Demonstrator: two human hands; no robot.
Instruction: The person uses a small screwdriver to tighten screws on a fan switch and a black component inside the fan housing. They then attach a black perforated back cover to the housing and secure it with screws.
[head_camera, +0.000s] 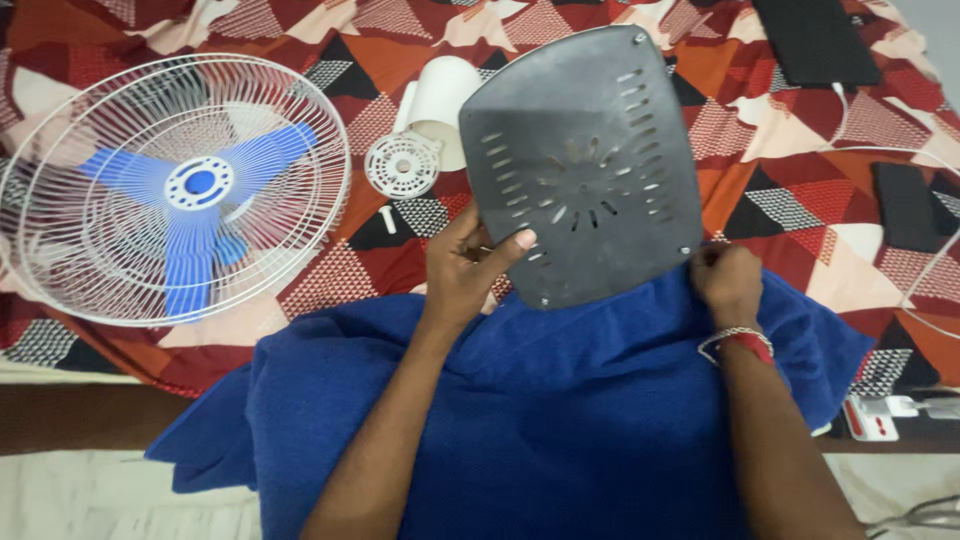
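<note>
While I watch from the head view, the left hand (465, 268) grips the lower left edge of a dark grey, slotted plastic base plate with rounded corners (585, 165). Its thumb lies pressed across the plate's face near the slots, and the remaining fingers curl behind the edge, so the plate is pinched between thumb and fingers. I note the plate is held tilted up off the lap, its flat slotted side toward the camera, with small screws showing at its corners.

The right hand (728, 282) sits at the plate's lower right corner. Its fingers are bunched together at the rim beside a corner screw; I cannot tell whether they pinch the plate or only touch it. A red and white thread band (738, 342) circles that wrist.

Below both hands a deep blue towel (560, 420) covers the lap, and the plate's bottom edge meets it.

To the left, a round white wire fan guard with a blue three-blade propeller inside (175, 190) lies flat on the red, orange and white patterned bedsheet (770, 190). Just beside the plate's upper left edge lies a white cylindrical motor housing (425, 125). A small white peg (388, 219) lies near it on the sheet. Near the top right rests a flat black rectangular device (815, 40), well apart from the hands
</note>
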